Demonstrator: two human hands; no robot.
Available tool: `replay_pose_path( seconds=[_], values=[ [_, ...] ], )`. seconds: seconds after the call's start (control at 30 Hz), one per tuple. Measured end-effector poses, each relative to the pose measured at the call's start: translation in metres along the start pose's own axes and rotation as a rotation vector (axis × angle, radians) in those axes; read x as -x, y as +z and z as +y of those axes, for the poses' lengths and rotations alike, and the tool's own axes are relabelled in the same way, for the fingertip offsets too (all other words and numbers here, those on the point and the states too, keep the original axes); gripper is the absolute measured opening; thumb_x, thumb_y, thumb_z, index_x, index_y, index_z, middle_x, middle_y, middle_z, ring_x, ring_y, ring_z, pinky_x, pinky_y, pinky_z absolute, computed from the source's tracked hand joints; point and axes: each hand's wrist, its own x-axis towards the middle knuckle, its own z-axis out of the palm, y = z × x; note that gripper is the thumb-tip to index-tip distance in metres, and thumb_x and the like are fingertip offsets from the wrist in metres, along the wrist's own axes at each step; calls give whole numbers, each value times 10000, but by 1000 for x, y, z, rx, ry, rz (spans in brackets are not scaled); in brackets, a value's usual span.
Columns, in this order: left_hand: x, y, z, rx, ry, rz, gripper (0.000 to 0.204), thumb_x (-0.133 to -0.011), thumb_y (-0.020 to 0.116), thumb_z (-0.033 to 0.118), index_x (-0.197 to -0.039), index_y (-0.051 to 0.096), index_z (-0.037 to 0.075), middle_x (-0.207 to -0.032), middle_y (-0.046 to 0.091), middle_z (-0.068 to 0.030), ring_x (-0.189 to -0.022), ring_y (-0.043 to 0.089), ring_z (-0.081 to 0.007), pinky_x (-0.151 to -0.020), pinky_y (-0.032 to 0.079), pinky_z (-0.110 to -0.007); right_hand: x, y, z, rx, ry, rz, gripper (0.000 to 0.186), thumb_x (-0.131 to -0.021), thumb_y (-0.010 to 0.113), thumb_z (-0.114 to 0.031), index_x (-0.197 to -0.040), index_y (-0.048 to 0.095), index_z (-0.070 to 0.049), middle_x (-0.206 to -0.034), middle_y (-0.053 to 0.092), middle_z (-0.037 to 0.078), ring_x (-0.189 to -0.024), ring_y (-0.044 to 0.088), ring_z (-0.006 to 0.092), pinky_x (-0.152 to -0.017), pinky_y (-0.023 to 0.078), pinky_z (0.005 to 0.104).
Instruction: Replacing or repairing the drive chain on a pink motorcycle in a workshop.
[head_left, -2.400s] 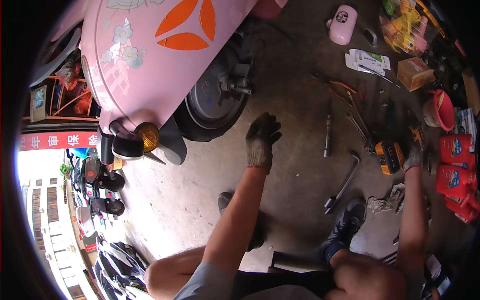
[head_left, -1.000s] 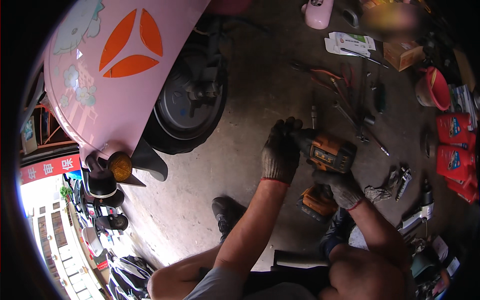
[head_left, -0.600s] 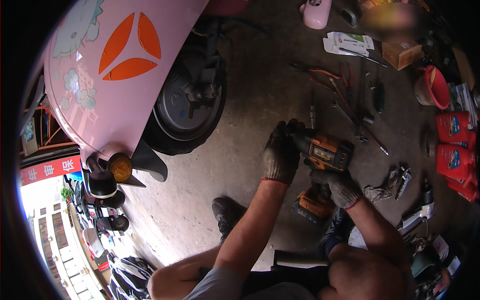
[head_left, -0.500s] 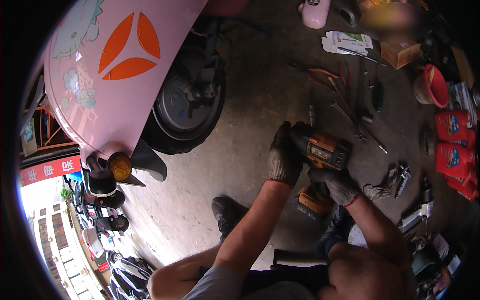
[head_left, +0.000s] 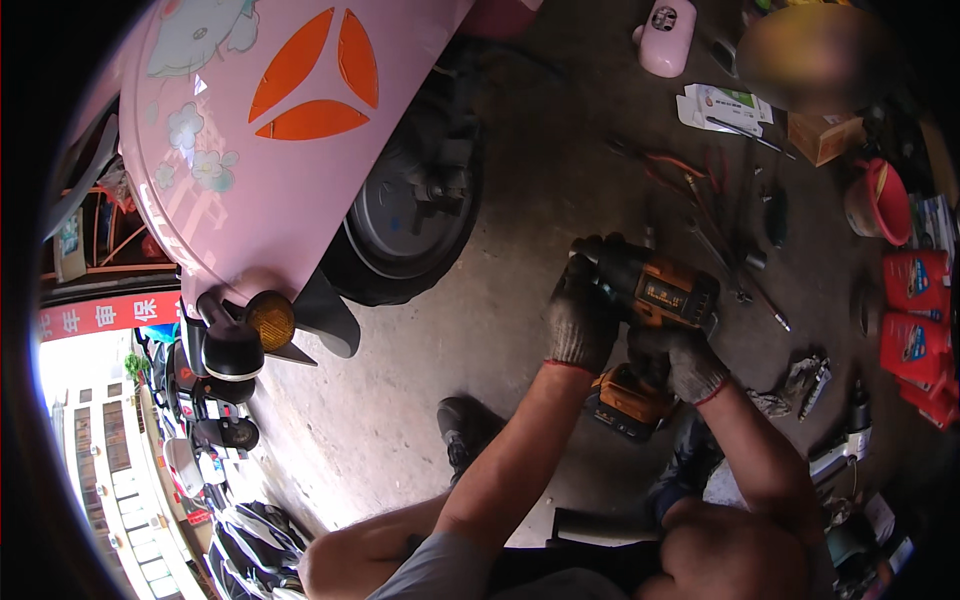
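Note:
An orange-and-black cordless impact wrench (head_left: 672, 288) is held between my two gloved hands above the floor, its nose pointing left. My right hand (head_left: 682, 360) is wrapped round its handle, above the orange-and-black battery (head_left: 630, 402). My left hand (head_left: 582, 325) is closed about the front end by the dark nose. Whether a socket is fitted there I cannot tell. Both gloves are grey knit with red cuffs and darkened fingers. To the left stands a pink scooter with orange reflectors (head_left: 318, 118); its wheel (head_left: 415, 225) is nearest my left hand.
Beyond the wrench, orange-handled pliers (head_left: 675, 165), a ratchet-like tool (head_left: 720, 255) and other tools lie on the floor. At right are a red bucket (head_left: 885, 205) and several red bottles (head_left: 915, 340). A cardboard box (head_left: 825, 138) and a pink cover (head_left: 667, 38) lie farther off.
The view has shifted, so the scooter and floor tools sit farther right in it. The wrench's nose now shows past my left hand, which had covered it. Both hands still hold the wrench.

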Motion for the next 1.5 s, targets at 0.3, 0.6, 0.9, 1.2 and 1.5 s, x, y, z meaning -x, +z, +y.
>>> replay_pose_path(
  seconds=[0.3, 0.6, 0.9, 1.2, 1.5],
  values=[
    [-36, -33, 22, -407, 82, 148, 320, -971, 388, 176, -1213, 483, -10, -1132, 578, -133, -991, 588, -224, -789, 490, -305, -57, 31, -12, -15, -111, -169, 240, -740, 645, -86, -960, 570, -28, -632, 576, 42, -467, 555, 129, -420, 436, 222],
    [-77, -76, 50, 141, 116, 169, 206, -899, 539, 170, -1041, 540, 20, -988, 597, -83, -927, 586, -199, -772, 480, -302, -98, 85, -32, 12, -105, -323, 206, -733, 668, -103, -911, 601, -22, -692, 606, 60, -543, 599, 143, -447, 468, 235],
    [-86, -69, 63, 557, -67, 184, 366, -921, 514, 424, -1108, 554, 112, -935, 569, -15, -871, 563, -160, -743, 466, -309, -106, 88, -28, 75, -104, -260, 225, -729, 678, -81, -939, 610, -35, -717, 614, 50, -586, 610, 139, -500, 495, 238],
    [-87, -88, 54, 539, -63, 96, 351, -925, 491, 446, -1072, 558, 135, -939, 574, 8, -780, 565, -127, -562, 447, -266, -115, 90, -27, 45, -165, -282, 272, -703, 693, -31, -964, 618, -35, -784, 628, 48, -645, 618, 141, -556, 509, 248],
    [-85, -75, 57, 572, -35, 146, 387, -944, 469, 395, -1172, 527, 89, -1099, 566, -55, -1004, 552, -202, -843, 466, -345, -116, 91, -24, 61, -65, -36, 239, -717, 689, -22, -943, 613, -41, -772, 624, 42, -649, 620, 139, -563, 522, 253]
  ],
)
